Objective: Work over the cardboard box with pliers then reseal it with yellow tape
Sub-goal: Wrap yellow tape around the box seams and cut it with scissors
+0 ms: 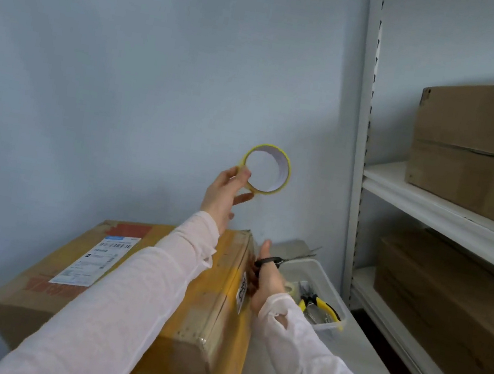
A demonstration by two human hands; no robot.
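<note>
1. The cardboard box (206, 310) is sitting just right of a labelled box (39, 283).
2. The pliers (322, 307) are lying in a tub (328, 329) right of it.
3. The shelving (431, 200) is standing farther right, carrying boxes (485, 143).

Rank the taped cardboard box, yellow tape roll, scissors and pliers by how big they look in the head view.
1. Taped cardboard box, by far.
2. Yellow tape roll, though it is held up, maybe nearer the camera.
3. Scissors and pliers: similar, both partly hidden, so I won't rank them.
</note>
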